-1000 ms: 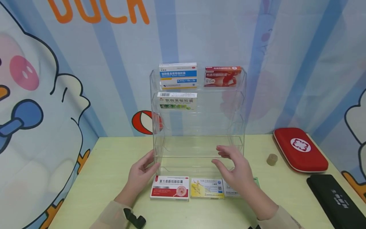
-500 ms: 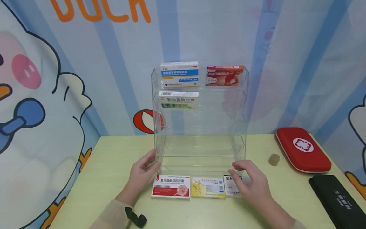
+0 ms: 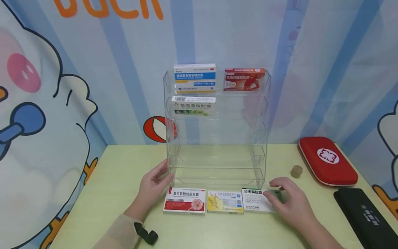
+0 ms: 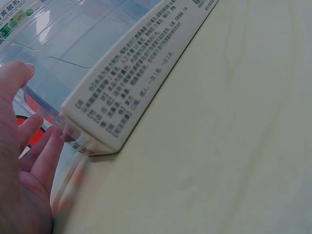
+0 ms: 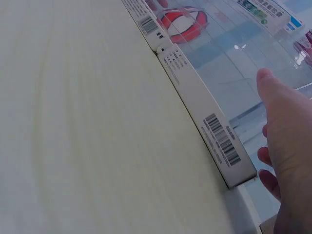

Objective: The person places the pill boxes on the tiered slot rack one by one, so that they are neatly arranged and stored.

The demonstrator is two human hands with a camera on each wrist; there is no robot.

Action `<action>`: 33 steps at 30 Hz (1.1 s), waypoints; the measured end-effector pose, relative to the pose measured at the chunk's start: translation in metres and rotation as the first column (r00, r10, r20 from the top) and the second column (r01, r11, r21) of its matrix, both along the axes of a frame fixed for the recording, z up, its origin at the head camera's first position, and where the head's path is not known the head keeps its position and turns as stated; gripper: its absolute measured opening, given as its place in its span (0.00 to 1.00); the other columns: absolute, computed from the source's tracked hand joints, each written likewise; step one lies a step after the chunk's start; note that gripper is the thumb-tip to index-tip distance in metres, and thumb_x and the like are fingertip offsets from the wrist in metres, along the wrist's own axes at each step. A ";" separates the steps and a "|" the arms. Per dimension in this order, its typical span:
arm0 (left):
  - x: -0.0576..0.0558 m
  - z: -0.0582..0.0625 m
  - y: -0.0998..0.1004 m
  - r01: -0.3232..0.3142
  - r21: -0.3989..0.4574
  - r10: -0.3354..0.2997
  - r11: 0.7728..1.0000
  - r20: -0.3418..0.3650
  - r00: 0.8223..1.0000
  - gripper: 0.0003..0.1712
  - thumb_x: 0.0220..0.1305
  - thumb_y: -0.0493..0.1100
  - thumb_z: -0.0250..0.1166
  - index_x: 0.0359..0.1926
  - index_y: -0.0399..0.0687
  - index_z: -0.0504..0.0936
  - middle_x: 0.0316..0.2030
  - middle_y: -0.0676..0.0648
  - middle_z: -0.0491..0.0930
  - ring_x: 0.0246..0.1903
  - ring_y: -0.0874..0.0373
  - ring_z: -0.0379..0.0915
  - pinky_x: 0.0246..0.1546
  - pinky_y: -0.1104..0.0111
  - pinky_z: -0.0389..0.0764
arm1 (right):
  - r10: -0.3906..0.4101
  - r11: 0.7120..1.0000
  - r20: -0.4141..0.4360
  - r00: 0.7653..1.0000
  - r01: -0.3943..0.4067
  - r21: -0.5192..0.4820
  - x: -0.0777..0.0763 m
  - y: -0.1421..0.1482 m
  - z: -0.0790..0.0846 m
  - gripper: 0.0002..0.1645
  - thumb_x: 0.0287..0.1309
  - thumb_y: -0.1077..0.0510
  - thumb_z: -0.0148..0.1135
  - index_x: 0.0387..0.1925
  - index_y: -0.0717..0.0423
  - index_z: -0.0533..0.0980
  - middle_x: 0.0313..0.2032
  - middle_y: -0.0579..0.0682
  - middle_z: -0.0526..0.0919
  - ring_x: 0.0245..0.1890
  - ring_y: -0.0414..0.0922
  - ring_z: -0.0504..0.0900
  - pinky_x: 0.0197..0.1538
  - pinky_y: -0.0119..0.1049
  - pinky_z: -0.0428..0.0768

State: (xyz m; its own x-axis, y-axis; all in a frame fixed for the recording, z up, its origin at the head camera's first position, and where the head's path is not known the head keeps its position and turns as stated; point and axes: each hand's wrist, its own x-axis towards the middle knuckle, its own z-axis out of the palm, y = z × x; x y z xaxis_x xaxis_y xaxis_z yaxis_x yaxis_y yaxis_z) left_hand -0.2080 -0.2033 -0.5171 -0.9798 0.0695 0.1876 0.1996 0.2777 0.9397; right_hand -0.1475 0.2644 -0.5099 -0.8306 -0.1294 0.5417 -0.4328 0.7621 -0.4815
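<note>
A clear tiered rack [image 3: 217, 173] stands on the table. My left hand [image 3: 152, 183] rests at its lower left side; in the left wrist view the fingers [image 4: 48, 156] are relaxed and spread from the thumb, near a white box's end. Three medicine boxes lie in a row before the rack: a red-and-white box [image 3: 184, 200], a yellow-and-white box [image 3: 225, 202] and a white box with a green end [image 3: 255, 200]. At that last box's right end is my right hand [image 3: 292, 204], fingers loosely bent, holding nothing; its thumb partly covers the box.
On the rack's top tier stand a blue-and-white box [image 3: 195, 79] and a red box [image 3: 244, 79]. A green-and-white box [image 3: 193, 106] is one tier lower. Rightward lie a small round brown piece [image 3: 296, 171], a red zip case [image 3: 328, 160] and a black pouch [image 3: 367, 216].
My right hand has moved rightward and down, from in front of the rack to the third box's right end, uncovering more of that box. My left hand has stayed by the rack.
</note>
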 end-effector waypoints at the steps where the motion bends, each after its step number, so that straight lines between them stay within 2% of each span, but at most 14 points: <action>1: 0.000 0.000 0.000 0.000 0.000 0.000 1.000 0.000 1.000 0.36 0.76 0.43 0.72 0.81 0.59 0.73 0.78 0.49 0.77 0.76 0.45 0.76 0.63 0.75 0.84 | -0.010 1.000 0.042 0.999 0.010 0.008 0.001 0.003 0.000 0.25 0.52 0.58 0.88 0.50 0.52 0.85 0.48 0.43 0.89 0.46 0.38 0.82 0.53 0.14 0.78; 3: -0.001 0.001 0.000 0.001 -0.003 -0.001 1.000 -0.001 1.000 0.36 0.76 0.42 0.72 0.81 0.58 0.73 0.78 0.48 0.77 0.76 0.45 0.76 0.64 0.74 0.84 | -0.020 1.000 0.129 0.991 0.017 0.024 0.003 0.008 0.001 0.27 0.54 0.53 0.88 0.54 0.48 0.85 0.51 0.43 0.89 0.47 0.39 0.82 0.52 0.16 0.79; 6: 0.000 0.002 0.000 0.000 -0.005 0.000 1.000 0.008 1.000 0.37 0.76 0.42 0.72 0.81 0.58 0.73 0.78 0.48 0.77 0.76 0.45 0.76 0.64 0.74 0.84 | -0.009 0.999 0.251 0.968 -0.002 0.044 0.004 0.014 0.002 0.33 0.57 0.43 0.86 0.60 0.45 0.84 0.56 0.45 0.88 0.52 0.42 0.83 0.56 0.14 0.78; 9: 0.001 0.002 -0.001 0.001 -0.003 -0.001 1.000 0.018 1.000 0.37 0.76 0.42 0.72 0.81 0.59 0.73 0.78 0.49 0.77 0.76 0.46 0.76 0.64 0.74 0.84 | 0.005 0.998 0.329 0.944 -0.025 0.057 0.004 0.018 0.001 0.39 0.57 0.37 0.85 0.65 0.45 0.82 0.60 0.46 0.87 0.58 0.46 0.83 0.62 0.09 0.71; 11: 0.001 0.002 -0.001 0.006 -0.006 -0.005 1.000 0.015 1.000 0.37 0.76 0.43 0.72 0.82 0.59 0.73 0.78 0.48 0.77 0.77 0.46 0.76 0.64 0.74 0.84 | 0.004 0.997 0.358 0.934 -0.031 0.069 0.004 0.020 0.000 0.42 0.56 0.34 0.84 0.67 0.45 0.82 0.62 0.47 0.87 0.61 0.47 0.84 0.64 0.11 0.71; 14: 0.001 0.002 -0.001 0.013 -0.007 -0.013 1.000 0.000 1.000 0.37 0.76 0.43 0.72 0.82 0.58 0.73 0.78 0.48 0.77 0.76 0.45 0.76 0.64 0.74 0.84 | 0.002 0.995 0.383 0.924 -0.038 0.088 0.002 0.023 -0.001 0.46 0.54 0.30 0.83 0.69 0.45 0.81 0.64 0.47 0.86 0.64 0.49 0.84 0.68 0.22 0.78; 17: 0.000 0.001 -0.001 0.016 -0.009 -0.016 1.000 -0.011 1.000 0.37 0.76 0.42 0.72 0.82 0.57 0.73 0.78 0.47 0.77 0.76 0.45 0.76 0.63 0.75 0.84 | 0.003 0.993 0.396 0.918 -0.048 0.105 0.000 0.025 -0.002 0.49 0.52 0.27 0.83 0.70 0.45 0.80 0.64 0.47 0.86 0.65 0.49 0.84 0.69 0.41 0.85; 19: 0.000 0.001 -0.001 0.014 -0.004 -0.014 1.000 -0.015 1.000 0.37 0.76 0.42 0.72 0.81 0.57 0.73 0.78 0.47 0.77 0.76 0.45 0.76 0.63 0.76 0.84 | 0.004 0.992 0.404 0.915 -0.053 0.112 0.000 0.025 -0.002 0.49 0.51 0.27 0.83 0.69 0.43 0.81 0.64 0.47 0.87 0.65 0.50 0.83 0.69 0.51 0.86; 22: 0.000 0.001 -0.001 0.011 -0.004 -0.011 1.000 -0.018 1.000 0.37 0.76 0.41 0.72 0.81 0.56 0.73 0.77 0.47 0.77 0.76 0.44 0.77 0.62 0.76 0.84 | -0.002 0.992 0.415 0.910 -0.052 0.118 0.001 0.024 0.000 0.47 0.50 0.28 0.84 0.68 0.42 0.83 0.62 0.48 0.87 0.64 0.50 0.83 0.67 0.58 0.85; 26: -0.001 0.001 -0.001 0.009 -0.001 -0.009 1.000 -0.022 1.000 0.36 0.76 0.41 0.72 0.81 0.55 0.74 0.77 0.46 0.78 0.75 0.43 0.77 0.62 0.76 0.84 | -0.008 0.992 0.419 0.908 -0.045 0.118 0.001 0.022 0.002 0.45 0.49 0.29 0.85 0.66 0.42 0.84 0.61 0.49 0.88 0.63 0.52 0.83 0.67 0.61 0.86; 33: -0.001 0.001 -0.001 0.012 -0.005 -0.012 1.000 -0.026 1.000 0.36 0.76 0.42 0.72 0.81 0.55 0.74 0.77 0.46 0.78 0.75 0.43 0.78 0.63 0.76 0.84 | -0.012 0.993 0.407 0.913 -0.037 0.112 -0.001 0.023 0.003 0.45 0.47 0.28 0.86 0.65 0.40 0.84 0.60 0.46 0.88 0.62 0.48 0.84 0.66 0.48 0.87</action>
State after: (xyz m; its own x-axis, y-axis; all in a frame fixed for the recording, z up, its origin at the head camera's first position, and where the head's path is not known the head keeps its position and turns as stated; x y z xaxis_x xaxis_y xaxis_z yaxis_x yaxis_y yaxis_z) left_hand -0.2089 -0.2040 -0.5165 -0.9737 0.0821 0.2124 0.2270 0.2798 0.9328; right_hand -0.1487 0.2876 -0.5066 -0.9735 -0.1820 0.1386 -0.2281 0.8185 -0.5273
